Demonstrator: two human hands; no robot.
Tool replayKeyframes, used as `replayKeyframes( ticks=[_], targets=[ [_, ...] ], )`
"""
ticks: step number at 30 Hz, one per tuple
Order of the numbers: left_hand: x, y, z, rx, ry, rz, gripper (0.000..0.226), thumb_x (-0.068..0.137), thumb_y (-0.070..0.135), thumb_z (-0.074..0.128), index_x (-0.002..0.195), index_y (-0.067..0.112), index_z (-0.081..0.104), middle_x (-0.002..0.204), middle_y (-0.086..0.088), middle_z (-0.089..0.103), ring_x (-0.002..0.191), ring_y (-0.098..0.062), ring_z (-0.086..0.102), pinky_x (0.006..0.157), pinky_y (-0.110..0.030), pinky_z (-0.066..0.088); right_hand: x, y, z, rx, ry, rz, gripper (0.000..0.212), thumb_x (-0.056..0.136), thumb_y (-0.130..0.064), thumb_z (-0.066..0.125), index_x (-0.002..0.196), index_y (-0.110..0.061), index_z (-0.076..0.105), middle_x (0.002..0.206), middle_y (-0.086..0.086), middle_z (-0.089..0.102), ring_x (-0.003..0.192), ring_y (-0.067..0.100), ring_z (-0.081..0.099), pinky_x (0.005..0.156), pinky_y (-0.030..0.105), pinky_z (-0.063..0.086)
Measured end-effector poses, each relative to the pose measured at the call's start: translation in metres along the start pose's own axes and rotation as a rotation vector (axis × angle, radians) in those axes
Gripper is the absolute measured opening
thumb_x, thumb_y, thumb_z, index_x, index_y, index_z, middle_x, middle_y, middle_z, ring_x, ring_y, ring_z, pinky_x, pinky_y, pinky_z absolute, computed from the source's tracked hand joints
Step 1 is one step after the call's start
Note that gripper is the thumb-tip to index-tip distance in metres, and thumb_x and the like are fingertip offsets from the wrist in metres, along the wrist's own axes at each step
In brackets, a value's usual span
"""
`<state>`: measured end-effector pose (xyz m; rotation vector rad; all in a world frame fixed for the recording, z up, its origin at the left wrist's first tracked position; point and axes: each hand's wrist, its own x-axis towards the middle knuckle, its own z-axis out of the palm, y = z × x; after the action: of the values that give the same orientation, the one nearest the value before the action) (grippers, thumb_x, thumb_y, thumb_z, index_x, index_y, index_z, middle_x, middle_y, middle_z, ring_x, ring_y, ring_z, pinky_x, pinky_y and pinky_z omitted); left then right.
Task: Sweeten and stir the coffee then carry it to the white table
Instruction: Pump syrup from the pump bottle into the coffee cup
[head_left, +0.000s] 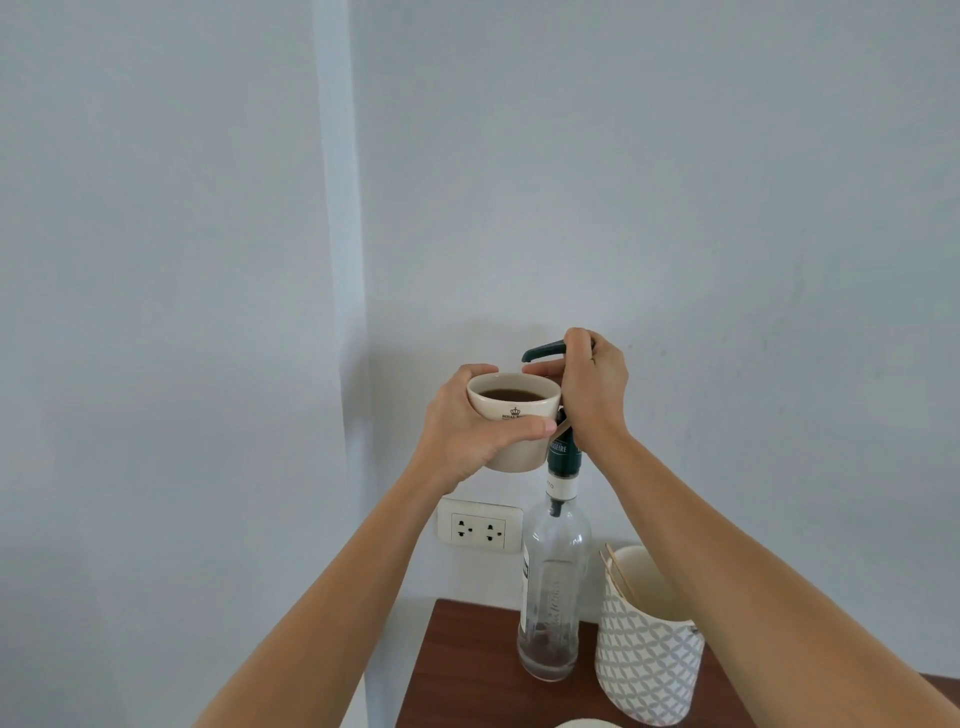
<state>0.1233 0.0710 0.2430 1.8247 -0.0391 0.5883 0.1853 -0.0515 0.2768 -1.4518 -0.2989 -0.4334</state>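
Here, my left hand (470, 431) wraps the cream ceramic coffee cup (514, 423), crown-crested "ROYAL", held beneath the dark green pump spout (540, 352) my right hand (595, 387) grips atop the clear glass syrup bottle (553, 587).

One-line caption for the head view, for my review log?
Left hand holds a cup of coffee under the spout of a syrup pump bottle while the right hand grips the pump head.
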Motion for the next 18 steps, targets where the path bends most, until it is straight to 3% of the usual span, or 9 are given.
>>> replayKeyframes(
  ticks=[4,9,18],
  targets=[
    [-0.0019,-0.0033,0.0007,0.0,0.002,-0.012,0.087,0.03,0.056,0.086,0.11,0.038,0.056,0.107,0.012,0.07,0.1,-0.012,0.069,0.085,-0.031,0.059,-0.0013,0.0045,-0.0001,-0.022,-0.011,0.005,0.035,0.09,-0.021,0.041,0.084,0.007,0.06,0.063,0.008,0.077,0.053,0.018,0.064,0.062,0.032,0.054],
    [-0.0009,-0.002,0.0016,0.006,0.006,-0.005,0.098,0.031,0.055,0.087,0.121,0.03,0.058,0.112,0.007,0.072,0.104,-0.015,0.07,0.089,-0.035,0.06,-0.0006,0.0024,-0.0016,-0.01,-0.013,-0.001,0.028,0.089,-0.021,0.041,0.072,-0.005,0.056,0.063,0.008,0.076,0.053,0.019,0.064,0.063,0.035,0.054],
    [-0.0019,-0.0032,0.0025,0.0,0.007,-0.012,0.093,0.031,0.055,0.087,0.116,0.032,0.058,0.109,0.011,0.071,0.102,-0.013,0.07,0.088,-0.034,0.06,-0.0014,0.0034,-0.0027,-0.052,-0.013,-0.016,0.032,0.089,-0.02,0.04,0.077,0.003,0.058,0.063,0.007,0.076,0.056,0.02,0.065,0.064,0.037,0.055]
  ],
)
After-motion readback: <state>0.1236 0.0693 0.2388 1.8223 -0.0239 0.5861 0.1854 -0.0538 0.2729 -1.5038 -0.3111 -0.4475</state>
